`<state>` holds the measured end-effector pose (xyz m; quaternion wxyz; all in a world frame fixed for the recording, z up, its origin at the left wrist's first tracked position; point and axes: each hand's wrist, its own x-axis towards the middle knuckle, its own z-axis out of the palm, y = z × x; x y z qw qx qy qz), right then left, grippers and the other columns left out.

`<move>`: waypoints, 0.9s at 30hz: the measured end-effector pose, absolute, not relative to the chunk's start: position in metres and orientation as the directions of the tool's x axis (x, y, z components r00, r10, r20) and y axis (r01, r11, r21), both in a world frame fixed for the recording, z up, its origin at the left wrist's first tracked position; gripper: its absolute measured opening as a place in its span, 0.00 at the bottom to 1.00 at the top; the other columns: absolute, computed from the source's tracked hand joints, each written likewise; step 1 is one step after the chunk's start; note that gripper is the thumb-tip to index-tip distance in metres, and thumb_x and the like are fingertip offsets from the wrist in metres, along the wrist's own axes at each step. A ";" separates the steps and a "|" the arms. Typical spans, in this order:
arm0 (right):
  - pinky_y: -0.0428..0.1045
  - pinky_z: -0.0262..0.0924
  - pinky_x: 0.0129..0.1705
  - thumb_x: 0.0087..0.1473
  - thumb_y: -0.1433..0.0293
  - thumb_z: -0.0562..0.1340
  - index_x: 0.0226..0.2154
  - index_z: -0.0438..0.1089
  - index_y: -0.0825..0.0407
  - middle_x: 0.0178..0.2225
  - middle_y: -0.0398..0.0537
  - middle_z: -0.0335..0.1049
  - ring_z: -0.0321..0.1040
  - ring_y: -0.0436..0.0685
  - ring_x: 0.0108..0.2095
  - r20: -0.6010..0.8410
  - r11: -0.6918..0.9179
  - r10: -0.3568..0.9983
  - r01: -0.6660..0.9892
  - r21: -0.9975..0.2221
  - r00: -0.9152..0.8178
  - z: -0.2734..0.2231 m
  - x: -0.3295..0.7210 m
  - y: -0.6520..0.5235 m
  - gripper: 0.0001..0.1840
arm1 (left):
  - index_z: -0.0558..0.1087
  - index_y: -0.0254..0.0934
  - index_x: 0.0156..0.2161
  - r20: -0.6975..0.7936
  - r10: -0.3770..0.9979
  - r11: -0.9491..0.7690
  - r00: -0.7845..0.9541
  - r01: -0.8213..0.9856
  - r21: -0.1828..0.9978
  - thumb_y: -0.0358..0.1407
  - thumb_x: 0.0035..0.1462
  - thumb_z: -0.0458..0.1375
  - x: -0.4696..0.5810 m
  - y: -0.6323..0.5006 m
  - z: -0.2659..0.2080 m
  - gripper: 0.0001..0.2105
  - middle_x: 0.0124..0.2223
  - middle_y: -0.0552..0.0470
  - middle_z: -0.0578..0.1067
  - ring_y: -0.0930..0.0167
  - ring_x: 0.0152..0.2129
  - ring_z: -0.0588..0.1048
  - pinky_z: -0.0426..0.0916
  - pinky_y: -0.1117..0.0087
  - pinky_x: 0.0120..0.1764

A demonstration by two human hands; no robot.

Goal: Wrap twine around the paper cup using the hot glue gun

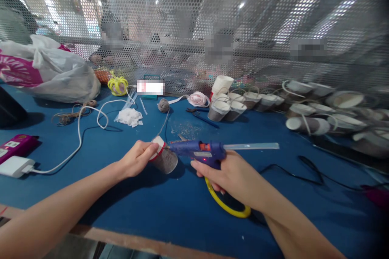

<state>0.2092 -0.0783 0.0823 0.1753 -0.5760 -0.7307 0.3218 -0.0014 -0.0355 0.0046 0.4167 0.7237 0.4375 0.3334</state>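
Observation:
My left hand [139,158] grips a small paper cup [165,161] by its red-edged end, the cup tilted over the table. Grey-brown twine covers most of the cup's side, and a strand runs from it back to a small ball of twine [163,106]. In my right hand [234,172] is a purple hot glue gun [197,150], a clear glue stick jutting from its rear and a red light lit on its side. Its nozzle points left and meets the cup near the rim. Below the gun, a yellow scissors handle [226,204] shows, partly behind my right hand.
Several wrapped cups with handles [219,109] stand at the back right, more lying farther right. White cotton [130,117], pliers [197,111] and a pink ribbon roll [198,99] lie mid-table. A white cable [79,129] crosses the left; a plastic bag [60,73] sits behind it.

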 end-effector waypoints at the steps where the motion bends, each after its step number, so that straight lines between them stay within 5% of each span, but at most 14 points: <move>1: 0.44 0.56 0.19 0.48 0.60 0.54 0.17 0.62 0.53 0.09 0.38 0.58 0.58 0.48 0.12 -0.124 0.124 0.952 0.725 -0.677 -0.278 0.082 0.210 -0.077 0.16 | 0.70 0.28 0.25 0.119 0.909 -0.272 0.400 0.352 0.895 0.46 0.54 0.40 -0.002 -0.036 0.005 0.24 0.21 0.52 0.67 0.73 0.21 0.64 0.60 0.75 0.26; 27: 0.44 0.58 0.20 0.48 0.58 0.53 0.12 0.61 0.51 0.11 0.40 0.60 0.60 0.49 0.16 -0.158 0.128 0.940 0.743 -0.657 -0.302 0.080 0.207 -0.085 0.21 | 0.70 0.27 0.26 0.096 0.927 -0.237 0.364 0.366 0.900 0.46 0.55 0.40 0.000 -0.035 0.002 0.25 0.19 0.53 0.65 0.75 0.19 0.61 0.57 0.76 0.24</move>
